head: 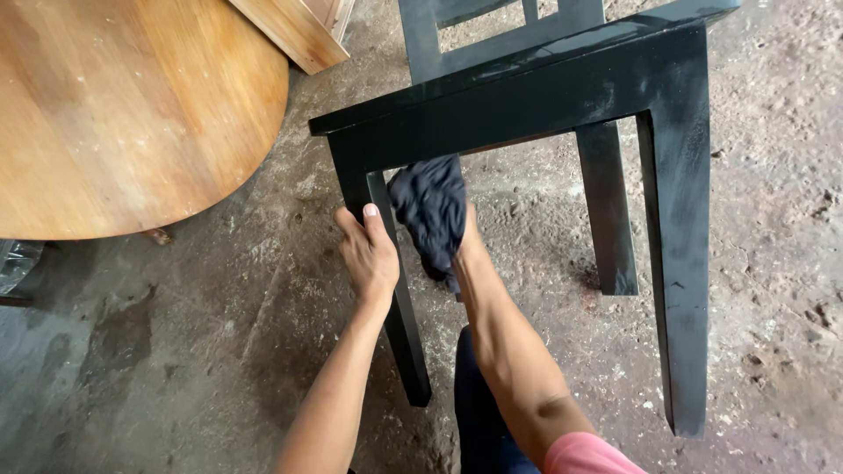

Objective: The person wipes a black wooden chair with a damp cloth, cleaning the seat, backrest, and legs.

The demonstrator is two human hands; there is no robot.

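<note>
Chair (562, 96), black, lies tipped on the dirt floor (764, 263), legs toward the camera. Left hand (367, 254) grips the near-left leg just under the seat rail. Right hand (457, 250) clutches a dark rag (430, 206) against that leg's inner edge; its fingers are probably closed, though the rag hides them. Round tabletop (123, 105) lies well apart to the left, with open floor between the legs.

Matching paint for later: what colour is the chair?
Black chair, slightly dusty; head view.
</note>
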